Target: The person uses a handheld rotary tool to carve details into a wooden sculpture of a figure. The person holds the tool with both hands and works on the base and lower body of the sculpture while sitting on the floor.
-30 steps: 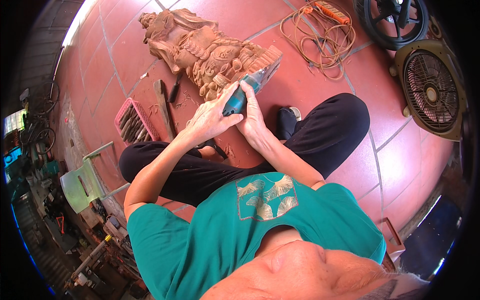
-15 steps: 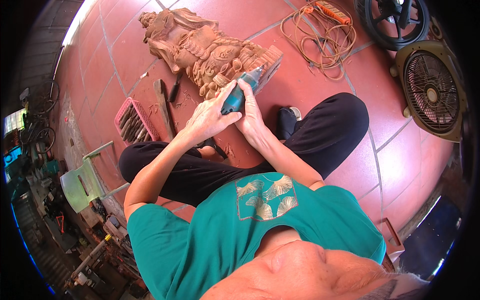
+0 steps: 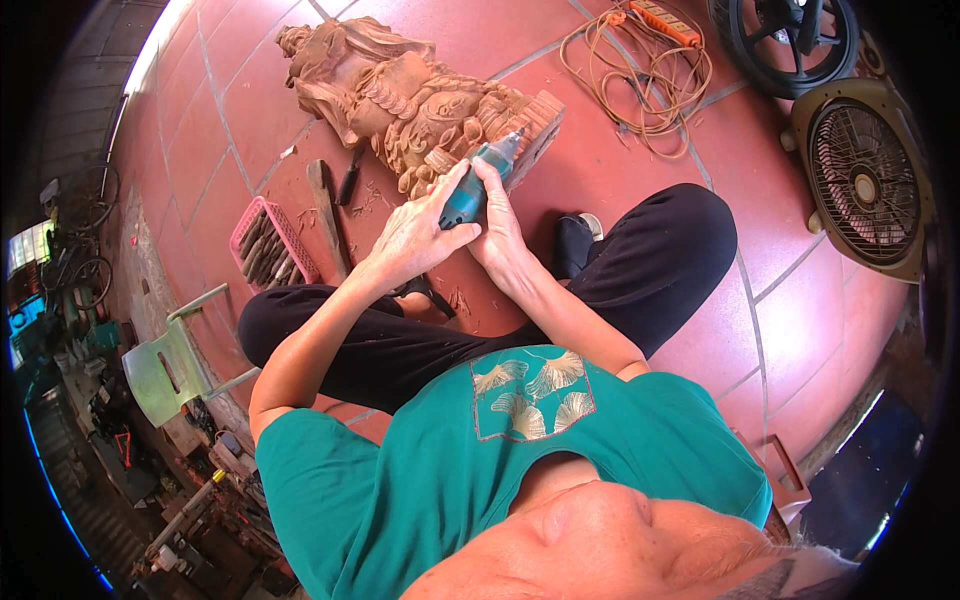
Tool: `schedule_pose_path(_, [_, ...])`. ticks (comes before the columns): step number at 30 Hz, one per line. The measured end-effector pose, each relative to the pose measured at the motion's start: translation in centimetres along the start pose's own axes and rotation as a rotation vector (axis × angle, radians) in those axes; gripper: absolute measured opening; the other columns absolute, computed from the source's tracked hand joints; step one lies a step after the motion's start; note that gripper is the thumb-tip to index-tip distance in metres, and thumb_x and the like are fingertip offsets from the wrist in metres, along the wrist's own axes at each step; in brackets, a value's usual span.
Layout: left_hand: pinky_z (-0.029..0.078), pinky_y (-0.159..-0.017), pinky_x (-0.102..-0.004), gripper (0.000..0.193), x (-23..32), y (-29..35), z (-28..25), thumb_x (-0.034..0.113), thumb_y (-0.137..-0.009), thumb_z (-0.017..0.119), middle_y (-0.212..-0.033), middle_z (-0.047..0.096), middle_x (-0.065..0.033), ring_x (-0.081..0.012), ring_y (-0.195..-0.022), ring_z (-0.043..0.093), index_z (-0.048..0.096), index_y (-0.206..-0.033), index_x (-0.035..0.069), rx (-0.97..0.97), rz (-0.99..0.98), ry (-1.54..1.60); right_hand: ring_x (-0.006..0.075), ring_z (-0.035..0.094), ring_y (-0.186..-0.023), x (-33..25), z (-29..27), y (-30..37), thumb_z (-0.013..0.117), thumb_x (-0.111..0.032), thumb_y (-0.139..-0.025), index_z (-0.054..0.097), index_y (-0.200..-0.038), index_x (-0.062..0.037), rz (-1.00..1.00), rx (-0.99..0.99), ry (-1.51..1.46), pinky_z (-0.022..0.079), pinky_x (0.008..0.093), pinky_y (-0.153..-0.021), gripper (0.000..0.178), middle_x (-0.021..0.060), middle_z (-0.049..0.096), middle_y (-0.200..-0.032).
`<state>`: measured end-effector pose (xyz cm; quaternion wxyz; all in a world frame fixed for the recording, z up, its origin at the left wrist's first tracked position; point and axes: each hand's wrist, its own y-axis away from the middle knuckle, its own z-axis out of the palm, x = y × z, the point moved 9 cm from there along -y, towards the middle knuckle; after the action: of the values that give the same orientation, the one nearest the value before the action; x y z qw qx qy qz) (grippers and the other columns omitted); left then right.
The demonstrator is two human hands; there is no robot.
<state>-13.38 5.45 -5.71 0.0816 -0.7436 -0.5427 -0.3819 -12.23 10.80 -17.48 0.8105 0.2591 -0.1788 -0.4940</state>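
A carved wooden statue (image 3: 400, 100) lies on its back across the tiles in front of me, its base toward the right. Both hands hold a teal handheld power tool (image 3: 465, 198), which looks like a rotary carver. Its grey pointed nose rests at or just over the carving near the base; whether the tip touches I cannot tell. My left hand (image 3: 418, 232) is closed along the tool's left side. From the right, my right hand (image 3: 499, 225) wraps it, thumb and fingers near the front of the body. The fingers' undersides are hidden.
Left of the statue lie a pink basket (image 3: 262, 240) of chisels, a wooden stick (image 3: 327, 215) and a dark-handled tool (image 3: 349, 182). Wood chips dot the floor. An orange power strip (image 3: 665, 22) with coiled cable (image 3: 640, 85), a box fan (image 3: 865, 185) and a black wheel (image 3: 790, 45) stand right.
The power tool and both hands have shifted very slightly to the left. The statue and everything else stay in place.
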Motion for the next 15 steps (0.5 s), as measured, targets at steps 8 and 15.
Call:
schedule_pose_path(8, [0.054,-0.08,-0.0463,0.087,0.07,-0.07,-0.2,0.032,-0.087,0.072,-0.109,0.068,-0.0313,-0.0427,-0.084,0.071,0.029,-0.159,0.011,0.007,-0.007,-0.019,0.0205,0.068,-0.088,0.06,0.1,-0.26,0.083,-0.034,-0.084,0.059,-0.114,-0.0111,0.018,-0.004,0.0,0.061,0.0392,-0.08,0.045,0.0064,0.066,-0.101])
schedule_pose_path(15, [0.053,-0.084,-0.0471,0.086,-0.12,-0.08,-0.24,0.033,-0.087,0.072,-0.113,0.067,-0.032,-0.0453,-0.096,0.07,0.031,-0.158,0.01,0.009,-0.032,-0.025,0.0209,0.068,-0.088,0.26,0.15,-0.41,0.084,-0.033,-0.084,0.059,-0.114,-0.0116,0.04,0.004,-0.013,0.061,0.0404,-0.08,0.044,0.0065,0.066,-0.1])
